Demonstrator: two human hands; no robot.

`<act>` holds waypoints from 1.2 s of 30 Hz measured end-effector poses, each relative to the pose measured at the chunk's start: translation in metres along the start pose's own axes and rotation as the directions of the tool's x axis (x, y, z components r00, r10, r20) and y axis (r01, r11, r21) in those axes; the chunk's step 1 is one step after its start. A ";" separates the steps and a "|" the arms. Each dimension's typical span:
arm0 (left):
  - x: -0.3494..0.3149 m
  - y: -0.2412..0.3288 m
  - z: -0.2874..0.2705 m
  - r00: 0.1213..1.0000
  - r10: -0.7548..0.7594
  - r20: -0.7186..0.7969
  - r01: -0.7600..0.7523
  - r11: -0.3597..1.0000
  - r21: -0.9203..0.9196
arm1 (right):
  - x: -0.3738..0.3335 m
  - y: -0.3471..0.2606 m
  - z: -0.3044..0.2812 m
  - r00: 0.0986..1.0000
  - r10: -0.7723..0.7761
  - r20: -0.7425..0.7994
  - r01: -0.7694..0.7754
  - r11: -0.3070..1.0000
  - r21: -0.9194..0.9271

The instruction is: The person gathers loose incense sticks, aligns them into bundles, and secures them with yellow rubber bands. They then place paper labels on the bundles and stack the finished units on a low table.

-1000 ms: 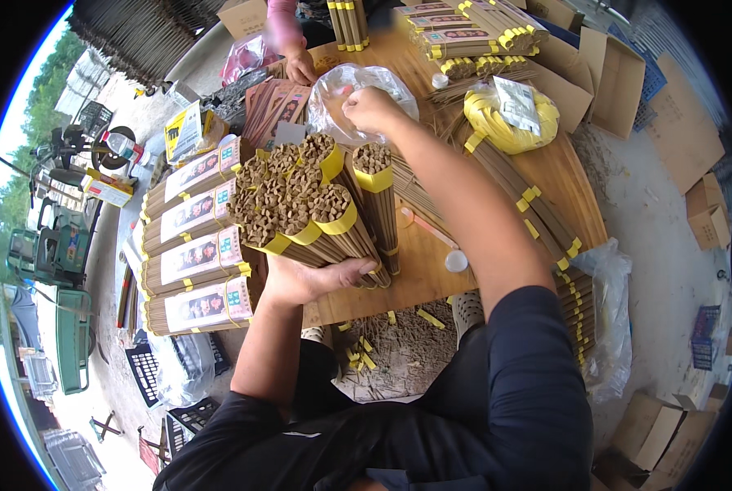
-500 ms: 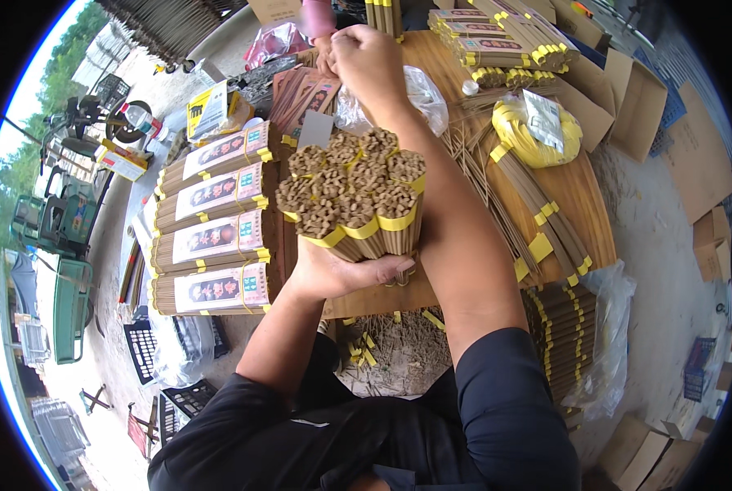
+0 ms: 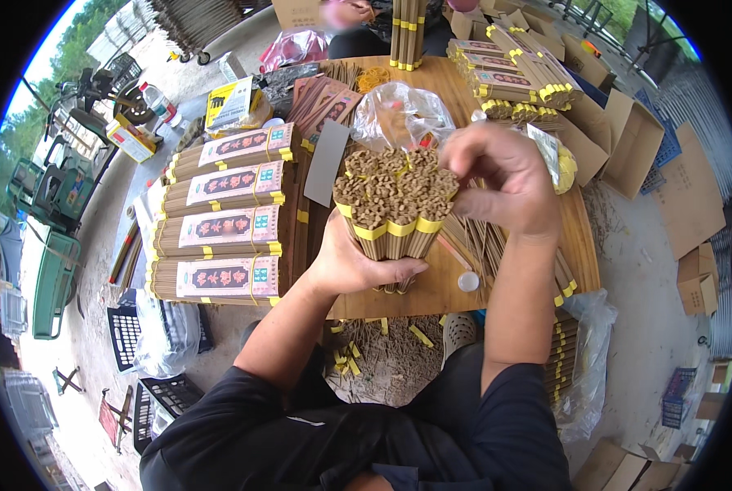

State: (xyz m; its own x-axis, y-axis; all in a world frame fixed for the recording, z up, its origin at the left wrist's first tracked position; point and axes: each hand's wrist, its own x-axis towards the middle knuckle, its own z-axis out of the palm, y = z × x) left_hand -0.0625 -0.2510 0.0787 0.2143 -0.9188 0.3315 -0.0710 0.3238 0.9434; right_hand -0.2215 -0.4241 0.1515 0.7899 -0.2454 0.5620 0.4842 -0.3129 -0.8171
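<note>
A thick cluster of incense stick bundles, each wrapped with a yellow paper band, stands upright over the table's near edge. My left hand is closed round its lower left side, thumb across the front. At the upper right rim of the cluster is my right hand, its fingers curled and slightly blurred. Whether something thin sits in those fingers is too unclear to tell. Left of the cluster lies a row of labelled incense packs. A grey-white card leans beside them.
Behind the cluster lie a clear plastic bag, paper labels and a pile of orange rubber bands. More incense packs and open cardboard boxes stand at the far right. Another person's hand shows at the top.
My right hand has come back from the far side of the table to the cluster's right rim. The cluster in my left hand has shifted right and slightly down.
</note>
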 end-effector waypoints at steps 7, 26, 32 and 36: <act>-0.004 -0.006 -0.005 1.000 -0.012 -0.008 0.011 0.996 -0.092 | -0.004 0.006 0.011 0.995 0.089 0.045 -0.088 0.996 -0.015; -0.010 -0.021 -0.016 1.000 -0.023 0.008 0.023 0.999 -0.036 | -0.012 0.048 -0.013 0.985 0.155 -0.072 -0.139 0.973 0.187; -0.004 -0.020 -0.014 0.999 -0.024 0.043 0.024 1.000 0.003 | 0.015 0.150 -0.077 0.612 0.486 -0.624 -0.751 0.604 -0.267; -0.007 -0.021 -0.018 0.999 0.012 0.032 -0.013 0.999 0.032 | 0.045 0.198 -0.058 0.688 0.468 -0.556 -0.696 0.205 -0.689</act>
State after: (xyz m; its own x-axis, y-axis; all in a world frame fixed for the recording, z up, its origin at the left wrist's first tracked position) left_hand -0.0448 -0.2469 0.0560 0.1819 -0.9217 0.3427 -0.1045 0.3284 0.9387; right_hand -0.1116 -0.5500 0.0230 0.5604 -0.8248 0.0755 -0.7096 -0.5252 -0.4697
